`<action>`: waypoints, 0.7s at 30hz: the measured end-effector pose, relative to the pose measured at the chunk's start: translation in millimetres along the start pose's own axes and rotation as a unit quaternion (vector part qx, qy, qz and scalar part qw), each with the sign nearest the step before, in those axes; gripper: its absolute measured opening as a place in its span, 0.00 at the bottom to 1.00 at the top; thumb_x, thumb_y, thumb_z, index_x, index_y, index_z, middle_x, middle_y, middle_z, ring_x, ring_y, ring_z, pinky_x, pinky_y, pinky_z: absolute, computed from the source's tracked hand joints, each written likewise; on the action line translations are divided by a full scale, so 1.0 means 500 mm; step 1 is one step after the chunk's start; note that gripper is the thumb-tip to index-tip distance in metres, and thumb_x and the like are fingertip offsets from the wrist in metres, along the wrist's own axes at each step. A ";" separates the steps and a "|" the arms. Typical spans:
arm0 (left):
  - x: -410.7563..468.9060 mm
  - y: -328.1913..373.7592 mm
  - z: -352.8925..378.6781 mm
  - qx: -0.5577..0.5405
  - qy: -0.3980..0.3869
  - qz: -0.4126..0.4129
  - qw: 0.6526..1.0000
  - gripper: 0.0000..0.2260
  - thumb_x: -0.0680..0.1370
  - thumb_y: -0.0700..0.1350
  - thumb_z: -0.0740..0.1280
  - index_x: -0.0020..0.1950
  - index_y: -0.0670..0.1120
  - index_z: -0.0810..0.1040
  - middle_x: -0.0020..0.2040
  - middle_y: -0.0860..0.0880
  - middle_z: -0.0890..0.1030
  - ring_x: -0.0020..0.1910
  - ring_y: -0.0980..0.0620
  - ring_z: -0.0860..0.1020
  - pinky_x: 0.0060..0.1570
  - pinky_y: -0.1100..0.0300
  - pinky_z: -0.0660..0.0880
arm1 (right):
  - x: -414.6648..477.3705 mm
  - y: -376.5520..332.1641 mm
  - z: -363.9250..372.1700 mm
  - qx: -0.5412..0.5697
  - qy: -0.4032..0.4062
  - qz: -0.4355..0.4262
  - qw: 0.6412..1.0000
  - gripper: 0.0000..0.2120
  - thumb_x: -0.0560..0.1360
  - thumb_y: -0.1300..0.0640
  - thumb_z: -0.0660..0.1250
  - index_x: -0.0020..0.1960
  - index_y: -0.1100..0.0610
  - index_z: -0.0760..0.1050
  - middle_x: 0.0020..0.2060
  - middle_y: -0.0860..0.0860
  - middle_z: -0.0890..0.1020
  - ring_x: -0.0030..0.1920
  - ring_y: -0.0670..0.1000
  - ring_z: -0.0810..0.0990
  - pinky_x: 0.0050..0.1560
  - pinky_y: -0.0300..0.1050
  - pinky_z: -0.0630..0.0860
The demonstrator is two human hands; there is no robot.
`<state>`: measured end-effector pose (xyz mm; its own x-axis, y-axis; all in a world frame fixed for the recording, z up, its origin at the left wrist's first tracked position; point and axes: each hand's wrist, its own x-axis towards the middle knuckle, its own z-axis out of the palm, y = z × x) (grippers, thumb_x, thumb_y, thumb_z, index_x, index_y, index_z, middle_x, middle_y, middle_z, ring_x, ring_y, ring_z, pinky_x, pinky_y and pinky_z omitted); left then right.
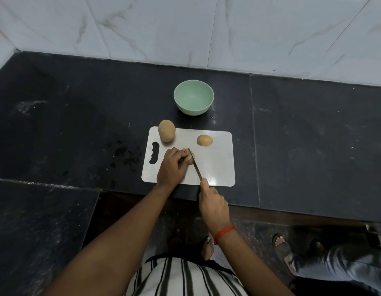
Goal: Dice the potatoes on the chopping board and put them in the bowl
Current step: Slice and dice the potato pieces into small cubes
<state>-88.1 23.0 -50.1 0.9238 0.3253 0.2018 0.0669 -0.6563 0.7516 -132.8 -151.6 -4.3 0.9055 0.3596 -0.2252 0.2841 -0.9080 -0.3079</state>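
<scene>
- Knife (196, 167) clenched in my right hand (213, 205), blade on the held potato (190, 160) for a cut.
- My left hand (171, 165) grips that potato, pinning it to the chopping board (219, 167).
- Large potato (166, 130), small potato (204, 140) wait farther back; bowl (194, 97) beyond, empty.

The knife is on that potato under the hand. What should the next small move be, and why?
Probably press the knife down through the potato: the right hand has the blade set against it, the left hand grips it, nothing looks diced yet, and the bowl is empty.
</scene>
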 end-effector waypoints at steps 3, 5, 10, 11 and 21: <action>0.000 0.002 0.000 0.005 0.004 -0.003 1.000 0.08 0.80 0.45 0.70 0.55 0.41 0.82 0.47 0.49 0.77 0.52 0.51 0.74 0.51 0.64 0.70 | -0.033 0.019 0.001 0.004 -0.007 0.007 1.000 0.11 0.85 0.55 0.50 0.66 0.54 0.63 0.47 0.56 0.78 0.44 0.61 0.82 0.35 0.50 0.66; 0.000 0.004 0.001 0.004 0.005 -0.007 1.000 0.09 0.80 0.45 0.71 0.55 0.41 0.82 0.47 0.50 0.77 0.51 0.51 0.73 0.50 0.64 0.69 | -0.054 0.030 0.003 0.003 -0.009 0.013 1.000 0.13 0.85 0.55 0.50 0.67 0.54 0.63 0.48 0.56 0.79 0.44 0.61 0.82 0.36 0.50 0.67; -0.001 0.003 -0.001 -0.003 0.022 -0.014 1.000 0.06 0.78 0.41 0.73 0.53 0.40 0.83 0.45 0.49 0.78 0.48 0.52 0.74 0.48 0.64 0.70 | -0.102 0.062 0.011 0.062 0.013 0.010 0.998 0.05 0.85 0.53 0.51 0.57 0.52 0.63 0.43 0.54 0.80 0.41 0.62 0.82 0.35 0.50 0.69; 0.000 0.002 -0.001 -0.002 0.024 -0.015 1.000 0.06 0.78 0.41 0.73 0.53 0.40 0.83 0.44 0.49 0.79 0.48 0.52 0.74 0.48 0.62 0.71 | -0.109 0.065 0.012 0.097 0.028 0.003 0.995 0.03 0.85 0.53 0.51 0.54 0.51 0.62 0.40 0.53 0.80 0.38 0.62 0.81 0.34 0.50 0.71; -0.002 0.010 -0.002 -0.007 0.045 -0.019 0.999 0.06 0.79 0.42 0.72 0.51 0.40 0.85 0.43 0.47 0.82 0.46 0.50 0.78 0.47 0.59 0.74 | 0.014 -0.001 -0.060 0.147 0.110 -0.032 0.982 0.05 0.85 0.56 0.52 0.50 0.53 0.60 0.33 0.51 0.75 0.30 0.57 0.72 0.29 0.49 0.64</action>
<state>-89.2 20.0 -45.7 0.8827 0.4102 0.2292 0.0949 -0.6334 0.7680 -117.4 -155.1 22.2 0.9441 0.3298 -0.0008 0.2691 -0.7717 -0.5762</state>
